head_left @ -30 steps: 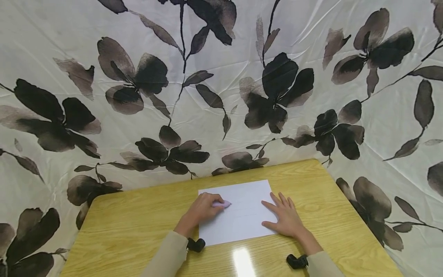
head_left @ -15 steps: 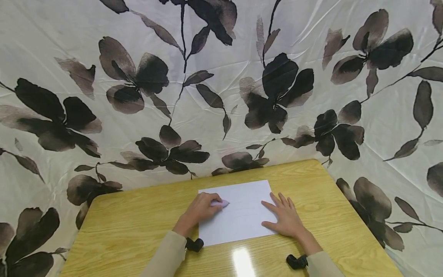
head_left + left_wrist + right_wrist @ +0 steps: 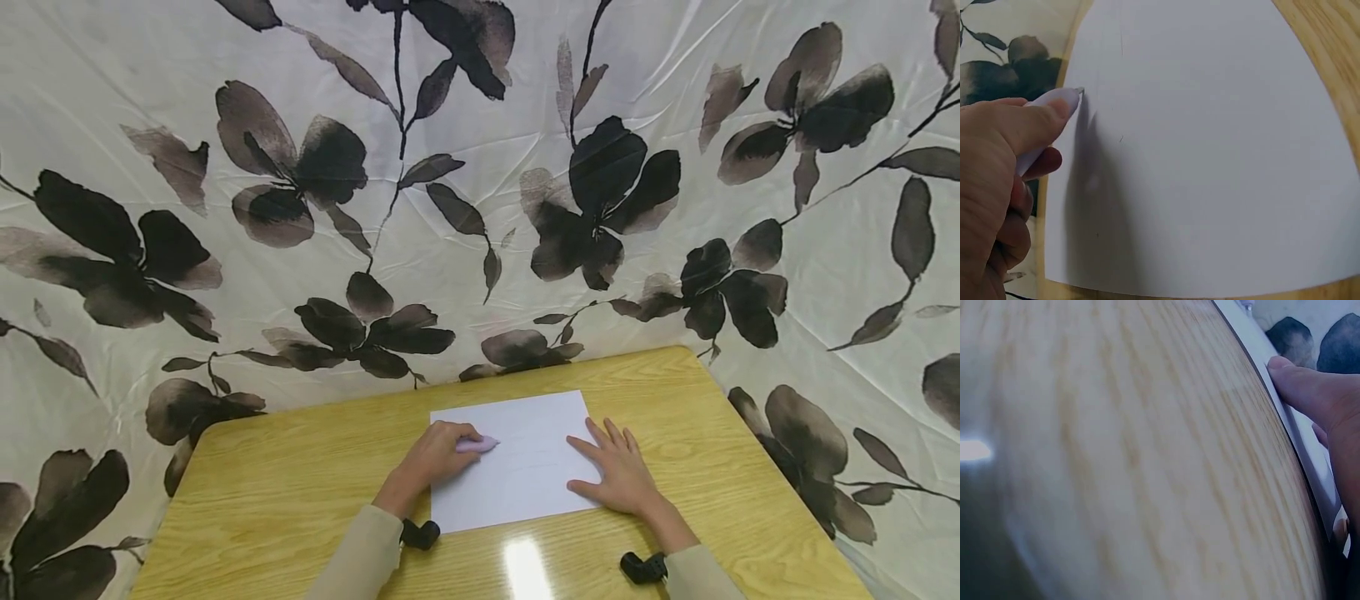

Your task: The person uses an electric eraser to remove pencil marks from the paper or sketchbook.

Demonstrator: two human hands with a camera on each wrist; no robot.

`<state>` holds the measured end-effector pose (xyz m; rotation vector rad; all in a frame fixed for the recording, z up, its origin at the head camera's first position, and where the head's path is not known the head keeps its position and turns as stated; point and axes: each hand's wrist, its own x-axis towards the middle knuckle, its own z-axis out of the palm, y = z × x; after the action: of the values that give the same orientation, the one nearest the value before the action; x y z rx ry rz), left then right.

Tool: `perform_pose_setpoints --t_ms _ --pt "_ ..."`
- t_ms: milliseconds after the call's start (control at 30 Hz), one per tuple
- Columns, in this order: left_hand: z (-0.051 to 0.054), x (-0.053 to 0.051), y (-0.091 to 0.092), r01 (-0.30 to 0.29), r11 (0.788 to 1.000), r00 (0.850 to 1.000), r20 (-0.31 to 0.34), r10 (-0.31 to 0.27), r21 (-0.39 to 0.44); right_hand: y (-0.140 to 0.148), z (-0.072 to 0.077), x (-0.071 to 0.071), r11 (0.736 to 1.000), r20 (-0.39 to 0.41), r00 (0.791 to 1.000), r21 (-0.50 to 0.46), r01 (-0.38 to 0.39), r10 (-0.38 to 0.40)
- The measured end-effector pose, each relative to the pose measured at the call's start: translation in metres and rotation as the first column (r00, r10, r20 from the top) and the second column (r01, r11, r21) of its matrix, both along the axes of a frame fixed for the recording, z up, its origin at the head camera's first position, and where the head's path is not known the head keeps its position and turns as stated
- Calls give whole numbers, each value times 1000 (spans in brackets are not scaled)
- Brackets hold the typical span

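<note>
A white sheet of paper [image 3: 525,492] lies on the wooden table, with a few faint lines and small marks on it. My left hand [image 3: 433,457] pinches a lavender pen-shaped tool [image 3: 478,444] between thumb and fingers over the sheet's left part. The tool's short metal tip [image 3: 1080,90] points right in the head view, at or just above the paper; contact cannot be made out. Flat and spread, my right hand [image 3: 617,471] rests on the sheet's right edge. In the right wrist view its thumb [image 3: 1297,381] lies on the paper's edge.
The yellow wood-grain table [image 3: 315,467] extends on every side of the sheet, with a bright light reflection near its front. A white cloth with dark flowers [image 3: 457,250] hangs behind it. Black wrist cameras [image 3: 643,567] sit at both sleeves.
My left hand and the lavender tool have shifted very slightly left and toward me over the sheet. The right hand and the paper have stayed in place.
</note>
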<state>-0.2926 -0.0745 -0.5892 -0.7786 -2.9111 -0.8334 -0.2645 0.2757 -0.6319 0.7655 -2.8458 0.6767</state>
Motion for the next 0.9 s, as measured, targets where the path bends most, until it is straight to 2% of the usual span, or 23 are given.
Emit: perform_pose_setpoints --t_ms 200,400,667,900 --pt "2 -1 -1 20 1000 997 -76 -19 4 0 0 1 1000 -8 1000 -4 0 0" --pt "7 -1 -2 17 1000 998 -66 -16 6 0 -1 1 1000 -16 1000 1 1 -1" --pt "3 -1 -1 32 999 995 -100 -31 13 0 -2 0 1000 -11 1000 -7 -1 0" --pt "2 0 -1 -8 1000 998 -62 8 -9 1 -3 -1 1000 -17 1000 -5 -2 2"
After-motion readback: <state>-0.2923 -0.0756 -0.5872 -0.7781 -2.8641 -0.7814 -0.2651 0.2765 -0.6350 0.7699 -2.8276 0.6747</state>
